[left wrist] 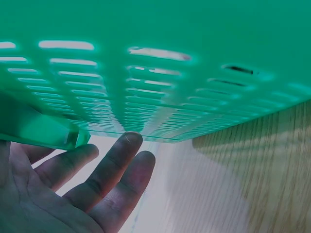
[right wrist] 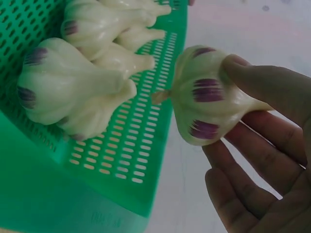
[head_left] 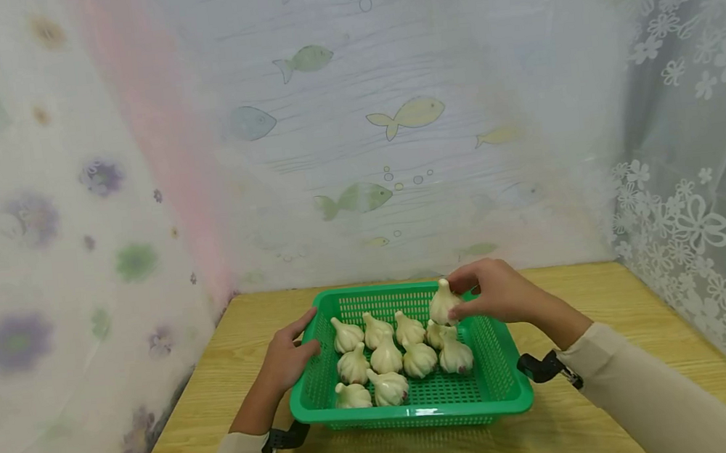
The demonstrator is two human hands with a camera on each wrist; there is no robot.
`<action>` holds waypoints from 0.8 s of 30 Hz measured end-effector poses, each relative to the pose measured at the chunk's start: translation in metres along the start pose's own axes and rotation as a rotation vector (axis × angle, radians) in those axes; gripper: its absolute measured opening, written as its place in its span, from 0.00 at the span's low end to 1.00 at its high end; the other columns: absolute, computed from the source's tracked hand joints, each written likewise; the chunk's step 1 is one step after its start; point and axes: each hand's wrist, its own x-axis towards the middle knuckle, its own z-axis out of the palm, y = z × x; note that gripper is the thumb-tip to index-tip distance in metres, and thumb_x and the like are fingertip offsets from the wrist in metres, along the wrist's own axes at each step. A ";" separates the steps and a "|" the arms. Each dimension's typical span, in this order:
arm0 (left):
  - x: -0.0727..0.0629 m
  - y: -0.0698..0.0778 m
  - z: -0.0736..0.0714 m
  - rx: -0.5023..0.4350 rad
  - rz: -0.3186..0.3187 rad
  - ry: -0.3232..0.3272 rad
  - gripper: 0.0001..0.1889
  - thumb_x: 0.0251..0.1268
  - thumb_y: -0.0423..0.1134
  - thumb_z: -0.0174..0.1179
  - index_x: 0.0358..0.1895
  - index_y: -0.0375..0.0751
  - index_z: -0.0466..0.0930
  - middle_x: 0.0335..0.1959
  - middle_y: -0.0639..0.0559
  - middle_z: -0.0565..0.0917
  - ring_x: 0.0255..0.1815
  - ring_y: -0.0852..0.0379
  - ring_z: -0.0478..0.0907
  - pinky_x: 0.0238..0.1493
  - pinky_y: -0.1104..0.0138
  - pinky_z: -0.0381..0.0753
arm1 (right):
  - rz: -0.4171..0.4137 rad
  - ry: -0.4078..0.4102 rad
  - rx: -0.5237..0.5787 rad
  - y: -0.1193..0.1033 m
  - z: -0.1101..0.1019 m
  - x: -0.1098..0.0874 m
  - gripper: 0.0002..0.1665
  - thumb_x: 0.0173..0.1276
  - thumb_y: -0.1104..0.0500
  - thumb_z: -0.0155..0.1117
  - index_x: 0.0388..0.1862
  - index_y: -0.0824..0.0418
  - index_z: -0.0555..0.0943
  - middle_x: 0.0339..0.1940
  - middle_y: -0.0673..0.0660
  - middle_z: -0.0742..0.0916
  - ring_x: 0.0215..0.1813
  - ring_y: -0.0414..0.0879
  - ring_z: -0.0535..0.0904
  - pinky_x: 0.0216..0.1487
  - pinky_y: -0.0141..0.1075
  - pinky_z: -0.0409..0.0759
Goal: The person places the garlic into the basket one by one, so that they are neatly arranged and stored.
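Observation:
A garlic bulb is pinched between the thumb and fingers of my right hand, above the back right part of a green plastic basket. Purple streaks and a root stub show on this bulb in the right wrist view. My left hand grips the basket's left rim, with the thumb over it and other fingers beside the outer slotted wall. Several more white garlic bulbs lie in rows inside the basket. One bulb below the right hand is partly hidden.
The basket stands on a light wood-grain table. Sheer curtains with printed fish and flowers hang behind and on both sides. Black wrist straps are on both arms.

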 end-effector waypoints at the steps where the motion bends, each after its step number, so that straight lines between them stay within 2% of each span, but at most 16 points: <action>1: 0.000 0.000 0.000 0.003 0.001 0.001 0.39 0.64 0.34 0.56 0.81 0.54 0.63 0.81 0.39 0.63 0.66 0.29 0.77 0.35 0.59 0.84 | -0.001 -0.017 0.002 -0.001 0.001 0.001 0.32 0.61 0.47 0.80 0.62 0.56 0.86 0.56 0.56 0.89 0.57 0.53 0.86 0.57 0.53 0.84; 4: -0.001 0.001 0.000 0.007 0.000 0.003 0.39 0.64 0.34 0.56 0.81 0.54 0.63 0.81 0.39 0.64 0.67 0.28 0.77 0.35 0.59 0.84 | -0.015 -0.065 0.018 -0.002 0.002 0.002 0.29 0.61 0.48 0.80 0.59 0.54 0.87 0.57 0.55 0.89 0.58 0.54 0.86 0.58 0.53 0.83; 7: -0.001 0.002 0.000 0.003 -0.001 0.001 0.39 0.64 0.34 0.56 0.81 0.54 0.63 0.81 0.40 0.64 0.67 0.29 0.76 0.35 0.59 0.83 | -0.053 -0.107 0.020 -0.004 0.004 0.005 0.22 0.61 0.49 0.80 0.53 0.52 0.88 0.53 0.52 0.90 0.56 0.51 0.87 0.56 0.52 0.84; 9: 0.000 0.002 -0.001 0.002 0.001 -0.001 0.39 0.64 0.34 0.56 0.81 0.55 0.63 0.81 0.40 0.64 0.67 0.29 0.76 0.36 0.59 0.83 | -0.083 -0.144 0.008 -0.004 0.005 0.007 0.16 0.61 0.49 0.79 0.43 0.56 0.88 0.42 0.47 0.89 0.47 0.46 0.85 0.49 0.46 0.83; 11: 0.000 0.001 0.000 0.003 0.002 -0.001 0.39 0.64 0.34 0.56 0.81 0.55 0.64 0.81 0.40 0.64 0.67 0.29 0.77 0.36 0.59 0.83 | -0.100 -0.171 -0.006 -0.004 0.007 0.009 0.14 0.61 0.49 0.80 0.40 0.55 0.88 0.40 0.45 0.88 0.44 0.43 0.84 0.46 0.42 0.82; 14: 0.000 0.000 0.000 0.003 -0.001 0.003 0.39 0.64 0.34 0.57 0.81 0.56 0.64 0.80 0.41 0.65 0.67 0.29 0.77 0.35 0.59 0.83 | -0.104 -0.217 -0.005 -0.004 0.011 0.011 0.14 0.61 0.49 0.80 0.41 0.54 0.88 0.42 0.45 0.89 0.45 0.43 0.85 0.46 0.41 0.82; 16: 0.000 0.000 0.000 0.004 -0.003 0.003 0.39 0.64 0.34 0.57 0.81 0.55 0.64 0.80 0.40 0.65 0.67 0.29 0.77 0.35 0.59 0.83 | -0.097 -0.236 0.012 -0.004 0.014 0.012 0.20 0.60 0.49 0.81 0.51 0.49 0.89 0.53 0.49 0.90 0.54 0.47 0.88 0.53 0.46 0.85; 18: 0.000 0.000 0.000 0.006 -0.005 0.002 0.39 0.64 0.34 0.57 0.81 0.55 0.64 0.80 0.40 0.64 0.68 0.28 0.76 0.35 0.59 0.83 | -0.093 -0.268 0.028 -0.005 0.017 0.012 0.24 0.60 0.50 0.80 0.56 0.51 0.88 0.56 0.51 0.90 0.57 0.50 0.87 0.55 0.48 0.85; 20: 0.000 0.000 0.000 0.010 -0.006 0.001 0.39 0.64 0.34 0.57 0.81 0.55 0.64 0.81 0.41 0.64 0.68 0.28 0.75 0.36 0.59 0.83 | -0.092 -0.297 0.036 -0.006 0.019 0.012 0.28 0.60 0.50 0.81 0.59 0.52 0.87 0.58 0.53 0.89 0.58 0.52 0.87 0.56 0.48 0.85; 24: 0.000 0.000 0.000 0.016 -0.001 0.000 0.39 0.64 0.34 0.57 0.81 0.54 0.64 0.81 0.40 0.64 0.69 0.27 0.74 0.37 0.59 0.83 | -0.120 -0.349 0.025 -0.011 0.022 0.013 0.28 0.59 0.51 0.81 0.59 0.52 0.87 0.56 0.52 0.90 0.56 0.51 0.88 0.55 0.43 0.85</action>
